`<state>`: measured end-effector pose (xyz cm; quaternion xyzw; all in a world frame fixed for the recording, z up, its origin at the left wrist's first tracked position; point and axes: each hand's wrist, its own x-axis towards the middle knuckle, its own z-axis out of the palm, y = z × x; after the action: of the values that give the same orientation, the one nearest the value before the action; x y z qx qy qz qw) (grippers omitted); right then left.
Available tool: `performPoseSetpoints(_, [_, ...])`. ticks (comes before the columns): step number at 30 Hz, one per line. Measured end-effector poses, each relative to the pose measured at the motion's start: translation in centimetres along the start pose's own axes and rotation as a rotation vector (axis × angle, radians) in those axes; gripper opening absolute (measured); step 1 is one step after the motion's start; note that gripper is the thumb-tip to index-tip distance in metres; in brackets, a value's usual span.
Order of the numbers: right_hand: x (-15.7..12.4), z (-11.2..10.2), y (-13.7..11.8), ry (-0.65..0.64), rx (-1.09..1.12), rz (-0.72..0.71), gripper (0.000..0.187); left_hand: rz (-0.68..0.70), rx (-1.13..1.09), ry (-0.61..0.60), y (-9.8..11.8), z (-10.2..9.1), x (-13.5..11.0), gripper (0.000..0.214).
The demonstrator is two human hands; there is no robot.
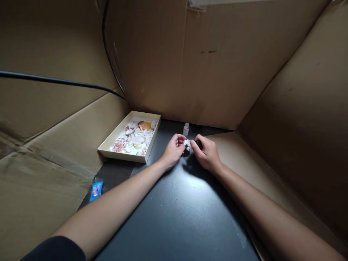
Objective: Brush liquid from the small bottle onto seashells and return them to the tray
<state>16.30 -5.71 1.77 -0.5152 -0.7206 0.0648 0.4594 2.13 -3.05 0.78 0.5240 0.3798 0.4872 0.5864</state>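
Note:
Between the fingertips of my left hand (173,151) is a small white shell-like piece (187,144) with a dark patch on it; its exact kind is too small to make out. My right hand (208,152) is closed around a small black object (199,144), mostly hidden by the fingers. The thumb and fingertips of that hand are close to the white piece, and I cannot tell whether they touch it. Just behind my left fingertips a small clear glass bottle (186,129) stands upright, with pale contents and no cap visible on it.
A shallow cream box (127,157) with seashells visible inside stands at the back left of the dark table (174,217). A blue wrapped packet (96,190) lies near the left edge. Cardboard walls (212,72) enclose the space, and black cables (62,82) cross the upper left.

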Motion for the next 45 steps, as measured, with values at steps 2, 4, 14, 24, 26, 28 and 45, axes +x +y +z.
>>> performPoseSetpoints(2, [-0.01, 0.01, 0.02, 0.015, 0.010, 0.002, 0.028, -0.001, 0.003, -0.003, 0.03, 0.00, -0.01, 0.016])
performPoseSetpoints(4, [0.02, 0.03, 0.03, 0.007, -0.004, 0.012, 0.028, -0.001, 0.011, -0.003, 0.06, 0.00, -0.05, 0.017])
performPoseSetpoints(14, [0.08, 0.02, -0.02, 0.011, -0.013, 0.029, 0.029, 0.003, 0.014, -0.008, 0.06, 0.00, -0.03, 0.018])
performPoseSetpoints(24, [0.14, 0.02, 0.07, 0.014, -0.010, 0.046, 0.030, 0.018, 0.027, -0.012, -0.12, -0.07, 0.02, 0.018])
performPoseSetpoints(26, [0.15, 0.01, 0.03, -0.002, -0.017, 0.051, 0.032, 0.019, 0.026, -0.013, -0.13, -0.09, 0.01, 0.018])
performPoseSetpoints(28, [0.15, -0.01, 0.01, 0.017, -0.005, 0.049, 0.031, 0.019, 0.026, -0.016, -0.13, -0.10, 0.01, 0.018])
performPoseSetpoints(45, [0.17, -0.16, -0.03, 0.021, 0.002, 0.038, 0.029, 0.039, 0.028, -0.017, -0.19, -0.12, 0.03, 0.019])
